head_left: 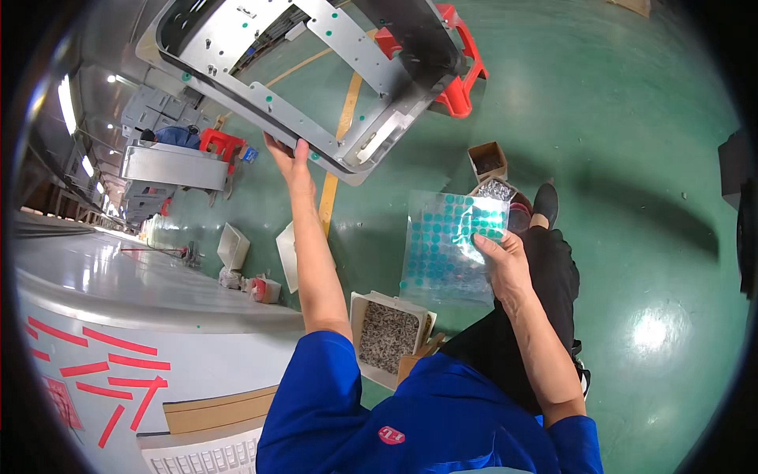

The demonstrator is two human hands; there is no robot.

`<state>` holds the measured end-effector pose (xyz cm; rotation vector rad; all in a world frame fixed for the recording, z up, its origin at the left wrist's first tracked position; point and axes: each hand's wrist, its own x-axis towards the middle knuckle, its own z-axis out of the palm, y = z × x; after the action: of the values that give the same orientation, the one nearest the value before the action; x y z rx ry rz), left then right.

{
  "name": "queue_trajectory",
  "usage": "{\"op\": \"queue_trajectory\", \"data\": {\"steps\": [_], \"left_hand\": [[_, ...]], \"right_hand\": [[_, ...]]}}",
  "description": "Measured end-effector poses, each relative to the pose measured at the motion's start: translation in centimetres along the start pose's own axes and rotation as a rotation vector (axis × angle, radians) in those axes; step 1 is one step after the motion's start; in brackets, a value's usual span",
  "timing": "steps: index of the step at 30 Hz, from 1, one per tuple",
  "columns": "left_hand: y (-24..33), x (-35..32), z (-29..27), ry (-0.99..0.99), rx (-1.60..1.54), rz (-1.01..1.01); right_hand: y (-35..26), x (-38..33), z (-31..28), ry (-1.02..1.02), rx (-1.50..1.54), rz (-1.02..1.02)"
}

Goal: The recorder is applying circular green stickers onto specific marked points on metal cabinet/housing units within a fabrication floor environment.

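The left hand [286, 158] grips the lower edge of a grey metal frame [316, 71] at upper centre. The right hand [501, 257] pinches a clear sheet of teal round stickers [446, 245] at centre, over a glossy green floor [632, 158]. A box of screws [387, 336] sits below; a pale glossy surface [118, 276] fills the left.

Metal frame [316, 71]: upper part cut off by top edge. Left hand [288, 158]: fingertips hidden behind frame's lower rail, only thumb shows in front. Right hand [501, 261]: fingers partly hidden behind sheet of teal round stickers [446, 245]; sheet's glare blurs some dots. White box of small grey parts [391, 336]: near corner covered by blue sleeve, parts too small to identify. Small cardboard boxes [488, 162] on floor: contents unclear. Bench [118, 308]: cut off at left rim.
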<state>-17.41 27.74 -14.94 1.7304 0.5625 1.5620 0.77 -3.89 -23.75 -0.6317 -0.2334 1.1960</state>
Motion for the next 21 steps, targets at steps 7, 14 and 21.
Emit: {"op": "queue_trajectory", "data": {"steps": [7, 14, 21], "left_hand": [[-1.0, -0.1, -2.6, -0.041, -0.072, -0.055], [-0.4, -0.4, -3.6, -0.051, -0.089, -0.085], [-0.5, -0.6, -4.0, -0.049, -0.085, -0.086]], "right_hand": [[-0.4, -0.3, 0.3, -0.016, 0.027, 0.041], [-0.4, 0.0, -0.2, -0.05, -0.082, 0.092], [-1.4, -0.6, -0.4, -0.081, -0.24, 0.102]]}}
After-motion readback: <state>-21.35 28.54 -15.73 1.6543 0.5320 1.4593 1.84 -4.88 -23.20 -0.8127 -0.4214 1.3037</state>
